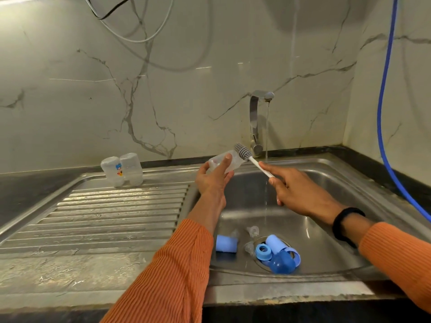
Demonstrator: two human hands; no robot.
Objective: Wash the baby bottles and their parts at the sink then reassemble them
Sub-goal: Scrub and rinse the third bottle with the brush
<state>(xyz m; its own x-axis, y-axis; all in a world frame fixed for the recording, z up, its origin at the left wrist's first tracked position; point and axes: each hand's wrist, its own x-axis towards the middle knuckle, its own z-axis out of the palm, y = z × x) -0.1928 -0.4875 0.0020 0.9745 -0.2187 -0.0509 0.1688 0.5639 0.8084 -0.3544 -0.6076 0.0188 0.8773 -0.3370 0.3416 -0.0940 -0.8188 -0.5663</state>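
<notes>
From the head camera, the person's left hand (213, 177) holds a clear baby bottle (225, 163) over the left edge of the sink basin (326, 183), the fingers (225, 159) wrapped around the bottle's body, its open mouth tipped to the right. The right hand (296, 190) grasps the white handle of a bottle brush (250, 159), fingers curled round the lower end of the handle; the grey bristled head sits right at the bottle's mouth, touching or just outside it. A thin stream of water (266, 159) runs from the steel tap (256, 117) down into the basin, passing just beside the brush handle.

At the bottom of the basin, around the drain, lie the loose parts: a pale blue cap (226, 243) on the left, clear teats (252, 230) near it, and a cluster of a blue screw ring (263, 250), another pale blue cap (275, 243) and a darker blue dome cover (282, 263).

On the ribbed draining surface (105, 217) to the left, two clear bottles (122, 170) stand side by side against the back, touching each other, one with a small printed picture. A blue hose (384, 113) hangs down the right wall.
</notes>
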